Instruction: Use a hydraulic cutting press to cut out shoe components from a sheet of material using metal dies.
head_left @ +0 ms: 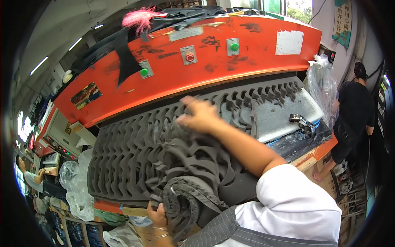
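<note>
A dark grey foam sheet (pixel 108 144), die-cut with rows of wavy slots, lies across the press bed. My right hand (pixel 201 115) is over the sheet's middle, slightly blurred, fingers apart and nothing visible in them. Loose curved foam offcuts (pixel 193 160) are heaped below it, toward me. At the near edge, my left hand (pixel 158 216), with bracelets at the wrist, is closed on the edge of the bunched foam offcuts. Right of my right hand, a strip of foam webbing (pixel 254 117) hangs loose from the sheet over the pale board (pixel 288 113).
Behind the bed stands the press's orange beam (pixel 164 66), with green buttons (pixel 234 47) and a red button (pixel 189 57). A black tape roll (pixel 300 121) lies at the bed's right end. Clear plastic bags (pixel 323 82) hang nearby. A person in black (pixel 354 111) stands at right, another (pixel 33 179) far left.
</note>
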Demonstrator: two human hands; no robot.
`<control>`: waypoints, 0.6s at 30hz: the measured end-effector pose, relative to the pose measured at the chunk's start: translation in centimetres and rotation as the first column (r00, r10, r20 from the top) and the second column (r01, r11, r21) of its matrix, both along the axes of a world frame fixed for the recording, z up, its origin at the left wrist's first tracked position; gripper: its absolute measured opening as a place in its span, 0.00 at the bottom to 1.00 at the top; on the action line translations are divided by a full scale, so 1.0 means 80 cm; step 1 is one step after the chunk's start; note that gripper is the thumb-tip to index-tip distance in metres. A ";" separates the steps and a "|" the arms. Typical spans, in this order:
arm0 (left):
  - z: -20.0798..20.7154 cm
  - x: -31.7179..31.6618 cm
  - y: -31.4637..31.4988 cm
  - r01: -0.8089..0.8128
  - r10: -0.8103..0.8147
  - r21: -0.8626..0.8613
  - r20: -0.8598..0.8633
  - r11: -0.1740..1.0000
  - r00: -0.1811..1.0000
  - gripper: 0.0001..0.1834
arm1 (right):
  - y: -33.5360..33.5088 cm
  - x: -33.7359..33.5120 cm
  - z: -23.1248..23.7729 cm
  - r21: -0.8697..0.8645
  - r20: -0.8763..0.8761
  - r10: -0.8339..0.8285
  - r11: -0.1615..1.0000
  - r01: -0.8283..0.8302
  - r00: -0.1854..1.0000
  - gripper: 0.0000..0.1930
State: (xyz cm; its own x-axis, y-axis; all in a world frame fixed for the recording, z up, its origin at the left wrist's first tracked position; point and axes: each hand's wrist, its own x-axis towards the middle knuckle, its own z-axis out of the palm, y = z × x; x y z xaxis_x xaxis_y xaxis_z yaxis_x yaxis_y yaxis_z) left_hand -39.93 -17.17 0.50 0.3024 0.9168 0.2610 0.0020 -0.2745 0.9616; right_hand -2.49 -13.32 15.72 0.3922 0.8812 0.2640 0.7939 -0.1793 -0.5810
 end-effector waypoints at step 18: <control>0.008 0.025 0.167 0.465 -0.498 -0.222 -0.593 0.857 0.633 0.17 | 0.162 0.038 -0.193 -0.119 -0.805 0.092 0.943 -0.310 0.587 0.32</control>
State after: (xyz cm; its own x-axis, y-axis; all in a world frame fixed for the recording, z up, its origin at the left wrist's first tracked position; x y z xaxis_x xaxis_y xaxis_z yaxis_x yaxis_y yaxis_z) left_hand -37.91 -3.79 1.12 0.7795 0.5996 -0.1812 0.4687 -0.3663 0.8039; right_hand 0.52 -0.38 0.25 0.1547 0.9514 -0.2663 0.0867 -0.2816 -0.9556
